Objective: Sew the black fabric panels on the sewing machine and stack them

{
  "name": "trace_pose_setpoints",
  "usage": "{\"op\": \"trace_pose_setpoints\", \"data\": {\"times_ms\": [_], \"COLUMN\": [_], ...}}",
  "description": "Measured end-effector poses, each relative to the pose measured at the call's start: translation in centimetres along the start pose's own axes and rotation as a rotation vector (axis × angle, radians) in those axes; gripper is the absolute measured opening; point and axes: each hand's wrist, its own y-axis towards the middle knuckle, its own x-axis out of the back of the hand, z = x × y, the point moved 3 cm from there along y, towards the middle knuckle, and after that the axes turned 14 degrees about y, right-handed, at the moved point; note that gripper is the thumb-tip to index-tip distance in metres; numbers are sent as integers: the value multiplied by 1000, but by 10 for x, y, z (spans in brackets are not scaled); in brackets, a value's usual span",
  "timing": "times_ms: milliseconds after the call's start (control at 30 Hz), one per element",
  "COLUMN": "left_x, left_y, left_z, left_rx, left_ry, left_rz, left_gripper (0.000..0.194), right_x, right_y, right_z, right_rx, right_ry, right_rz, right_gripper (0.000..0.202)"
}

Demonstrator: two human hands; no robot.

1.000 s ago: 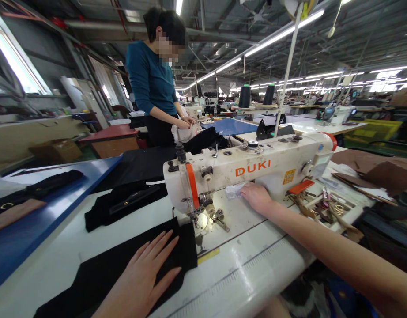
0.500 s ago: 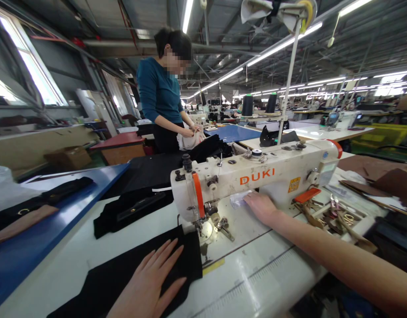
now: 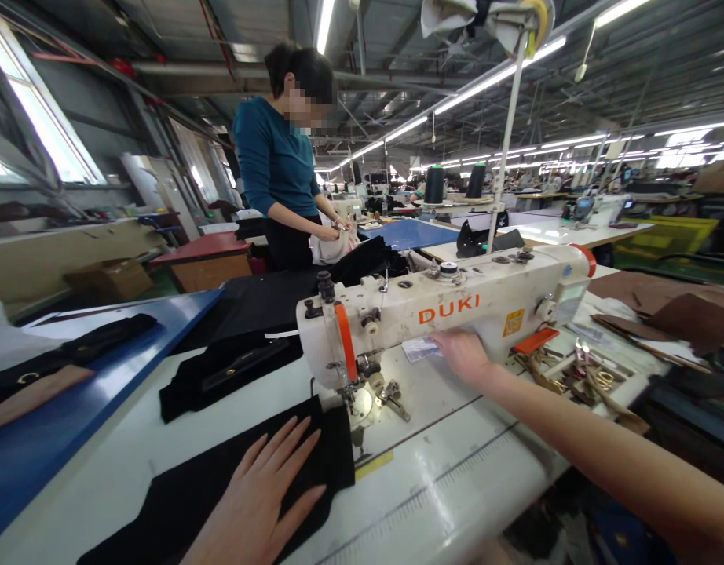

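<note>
Black fabric pieces [image 3: 197, 471] lie flat on the sewing table, their right edge beside the needle area. My left hand [image 3: 261, 486] rests on that fabric, open, with its fingers spread. Beneath the arm of the white sewing machine [image 3: 385, 314] reaches my right hand [image 3: 465, 357]. Its fingertips are partly hidden and blurred at the right end of a small white printed slip [image 3: 418, 350]; I cannot make out whether they grip anything. The presser foot and needle plate [image 3: 359, 406] are left of the slip, with a metal guide [image 3: 394, 402] beside them.
More black pieces [image 3: 226, 373] lie behind the machine's left end. A tray with scissors and straps [image 3: 586, 373] sits at right, near brown material [image 3: 680, 322]. A blue board [image 3: 120, 377] runs along the left. Across the table a co-worker [image 3: 276, 165] handles pale fabric.
My right hand has shifted slightly back and to the right along the white slip, uncovering more of it. My left hand stays on the black fabric. The whole view has shifted a little.
</note>
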Motion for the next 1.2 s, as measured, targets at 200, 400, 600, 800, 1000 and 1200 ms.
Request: {"op": "trace_pose_setpoints", "data": {"times_ms": [200, 400, 600, 800, 1000, 1200], "left_x": [25, 51, 72, 64, 49, 28], "left_y": [6, 14, 29, 17, 6, 26], "left_z": [-11, -41, -83, -80, -26, -13], "left_rx": [15, -39, -296, -235, -4, -47], "left_ry": [-55, -132, -10, -145, -141, -64], "left_rz": [-167, -302, -414, -368, -381, -286], "left_gripper": [51, 40, 44, 41, 31, 33], "right_x": [11, 18, 9, -23, -23, -30], "right_y": [-13, -28, -68, -93, -81, -83], "right_z": [9, 30, 90, 133, 134, 137], "right_rx": [29, 111, 196, -92, 69, 537], "right_ry": [214, 436, 725, 1133, 1007, 632], "right_rz": [-55, -1, 322, 471, 302, 153], "right_gripper": [25, 20, 14, 10, 14, 19]}}
